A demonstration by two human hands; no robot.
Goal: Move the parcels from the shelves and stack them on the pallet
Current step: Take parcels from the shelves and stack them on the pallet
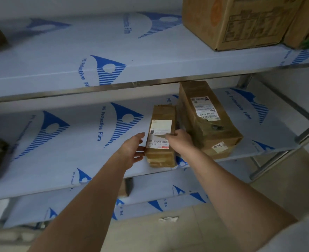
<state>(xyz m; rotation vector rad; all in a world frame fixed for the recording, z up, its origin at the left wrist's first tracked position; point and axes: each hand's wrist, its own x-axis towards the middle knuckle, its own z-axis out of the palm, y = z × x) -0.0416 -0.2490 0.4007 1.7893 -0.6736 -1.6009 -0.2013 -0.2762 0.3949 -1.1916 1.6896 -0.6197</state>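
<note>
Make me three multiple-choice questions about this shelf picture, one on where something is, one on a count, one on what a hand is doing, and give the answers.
1. Where does the large cardboard box stand?
A. top shelf, right side
B. middle shelf, left side
C. on the floor

2. How many taped brown parcels lie on the middle shelf near the hands?
A. one
B. two
C. four

3. What is the left hand doing?
A. gripping a shelf post
B. hanging away from the shelf
C. lying open against the small parcel's left side

Answers:
1 A, it sits on the upper shelf at the right.
2 B, the small parcel and the big parcel lie side by side.
3 C, its fingers are straight beside the small parcel, while the right hand rests on the parcel's other side.
</note>
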